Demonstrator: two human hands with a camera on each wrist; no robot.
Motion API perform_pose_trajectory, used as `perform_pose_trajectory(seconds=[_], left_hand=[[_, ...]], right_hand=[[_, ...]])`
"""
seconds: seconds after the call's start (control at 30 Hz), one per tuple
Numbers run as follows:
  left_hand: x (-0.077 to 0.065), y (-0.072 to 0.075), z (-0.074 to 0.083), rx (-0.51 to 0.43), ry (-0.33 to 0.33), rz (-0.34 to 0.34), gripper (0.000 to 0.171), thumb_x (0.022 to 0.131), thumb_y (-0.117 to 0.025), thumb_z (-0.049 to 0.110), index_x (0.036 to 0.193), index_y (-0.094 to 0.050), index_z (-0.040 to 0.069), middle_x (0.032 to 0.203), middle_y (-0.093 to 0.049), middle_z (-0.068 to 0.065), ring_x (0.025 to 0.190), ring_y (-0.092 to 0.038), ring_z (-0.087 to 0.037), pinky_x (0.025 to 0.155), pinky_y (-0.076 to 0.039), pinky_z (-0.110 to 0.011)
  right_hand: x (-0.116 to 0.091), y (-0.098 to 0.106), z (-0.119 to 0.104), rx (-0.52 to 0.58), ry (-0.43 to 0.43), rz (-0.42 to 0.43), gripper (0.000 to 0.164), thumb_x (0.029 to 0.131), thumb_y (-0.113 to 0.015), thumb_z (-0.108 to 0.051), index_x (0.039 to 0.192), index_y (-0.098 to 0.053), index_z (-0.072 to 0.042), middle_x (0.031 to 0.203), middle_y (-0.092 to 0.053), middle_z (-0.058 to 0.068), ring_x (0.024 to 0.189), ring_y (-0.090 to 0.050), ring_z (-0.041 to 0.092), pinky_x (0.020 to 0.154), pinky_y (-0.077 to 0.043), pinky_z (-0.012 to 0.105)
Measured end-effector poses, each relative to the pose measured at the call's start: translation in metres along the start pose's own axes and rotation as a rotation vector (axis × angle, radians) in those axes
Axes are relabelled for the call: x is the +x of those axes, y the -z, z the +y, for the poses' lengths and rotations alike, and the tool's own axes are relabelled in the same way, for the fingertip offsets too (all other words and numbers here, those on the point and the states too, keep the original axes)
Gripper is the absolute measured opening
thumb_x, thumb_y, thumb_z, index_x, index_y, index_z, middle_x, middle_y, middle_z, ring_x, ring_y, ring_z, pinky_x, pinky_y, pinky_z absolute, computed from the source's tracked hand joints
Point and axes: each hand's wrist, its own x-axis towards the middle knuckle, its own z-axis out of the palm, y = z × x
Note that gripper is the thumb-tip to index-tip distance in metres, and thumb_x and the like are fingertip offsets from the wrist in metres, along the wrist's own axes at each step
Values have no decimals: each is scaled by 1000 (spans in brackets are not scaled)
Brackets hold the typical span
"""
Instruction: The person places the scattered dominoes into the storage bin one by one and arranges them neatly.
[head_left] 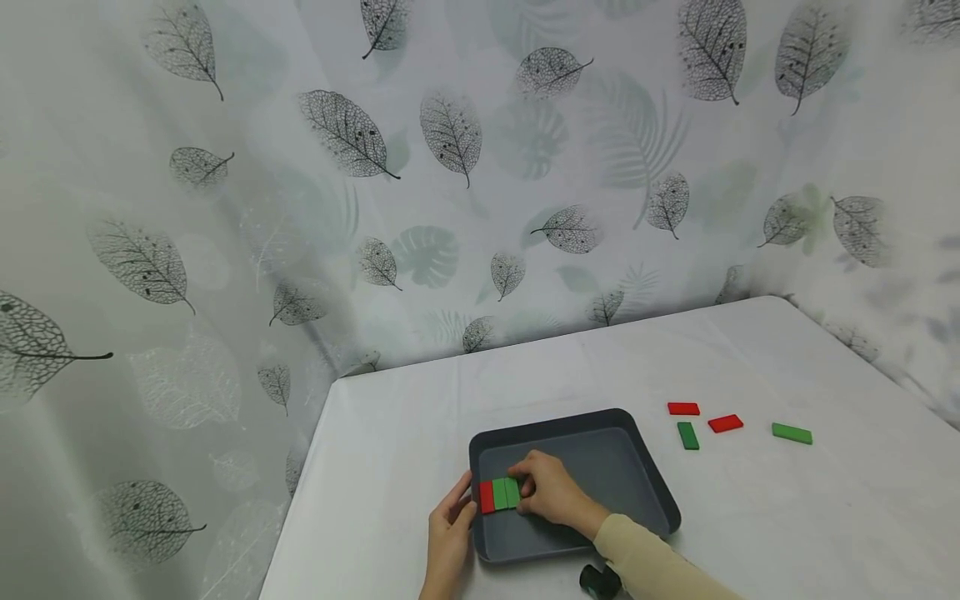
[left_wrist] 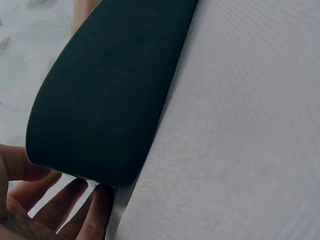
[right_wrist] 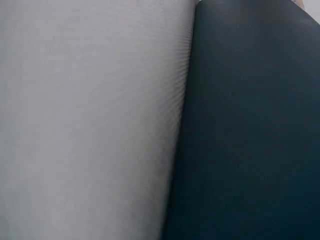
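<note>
A dark grey rectangular tray stands on the white table. Along its left inner wall lie a red block and a green block, flat and side by side. My right hand reaches into the tray and pinches a second green block, which lies against the first. At the tray's left wall is my left hand, its fingers touching the outside and its thumb at the rim. In the left wrist view, the spread fingers meet the dark outer wall. The right wrist view shows the tray's side, without the hand.
Right of the tray lie two red blocks, a dark green block and a lighter green block. A black device sits at the right wrist. Leaf-patterned curtain surrounds the back and left of the table.
</note>
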Motion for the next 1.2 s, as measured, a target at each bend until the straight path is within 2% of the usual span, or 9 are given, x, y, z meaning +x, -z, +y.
perform_pose_trajectory(seconds=[0.13, 0.27, 0.53, 0.7, 0.87, 0.97, 1.07, 1.13, 1.2], left_hand=[[0, -3, 1, 0, 7, -1, 50, 94, -47, -1, 144, -44, -1, 149, -44, -22, 131, -50, -39, 98, -53, -38], [0, -6, 1, 9, 21, 2, 50, 94, -48, -1, 144, -45, 0, 149, -44, -21, 130, -50, -38, 99, -53, -40], [0, -4, -1, 13, 46, 12, 50, 95, -50, 0, 144, -45, 2, 150, -43, -20, 133, -47, -39, 100, -52, -42], [-1, -2, 0, 19, 54, 17, 50, 95, -49, 0, 145, -45, 2, 149, -44, -21, 132, -48, -39, 100, -52, -43], [-2, -1, -1, 28, 66, 30, 50, 94, -50, -1, 144, -46, 3, 149, -45, -20, 131, -49, -39, 100, -51, -44], [-2, -2, 0, 24, 65, 29, 50, 95, -50, -1, 144, -46, 3, 149, -45, -20, 131, -49, -39, 100, -51, -45], [-1, -3, 0, 19, 67, 21, 50, 95, -50, 0, 144, -46, 3, 149, -44, -20, 132, -48, -39, 100, -51, -45], [0, -4, 0, 20, 68, 18, 50, 95, -50, 0, 144, -46, 3, 149, -44, -20, 132, -48, -39, 100, -51, -44], [0, -5, 0, 28, 66, 13, 50, 95, -51, 0, 144, -45, 3, 149, -44, -20, 131, -49, -39, 100, -51, -44]], right_hand=[[-5, 6, 1, 23, 2, 7, 52, 61, -86, 3, 110, -69, 7, 88, -60, 8, 67, -55, 3, 62, -48, 18], [-15, 24, 3, 39, -4, 46, 54, 64, -86, -2, 114, -67, 4, 95, -63, 11, 72, -60, 8, 63, -50, 18], [-52, 101, 19, 5, 0, 218, 50, 75, -81, -9, 122, -64, -1, 103, -66, 14, 81, -64, 8, 64, -53, 20], [-83, 158, 41, -112, -145, 349, 49, 79, -79, -10, 124, -63, -1, 106, -69, 16, 82, -66, 14, 62, -51, 20], [-114, 201, 81, -197, -377, 386, 53, 85, -73, -13, 130, -54, 6, 113, -64, 28, 93, -64, 38, 63, -55, 28], [-131, 221, 105, -214, -468, 408, 55, 87, -71, -14, 132, -50, 9, 117, -60, 33, 96, -62, 42, 62, -55, 30], [-147, 238, 127, -227, -515, 448, 58, 85, -73, -16, 132, -49, 9, 118, -61, 33, 82, -64, 9, 58, -49, 23], [-157, 248, 140, -215, -542, 460, 61, 83, -74, -17, 132, -49, 9, 120, -60, 33, 74, -53, -12, 59, -45, 22], [-164, 254, 150, -190, -580, 458, 66, 82, -75, -19, 134, -47, 9, 124, -58, 33, 73, -48, -16, 64, -45, 26]])
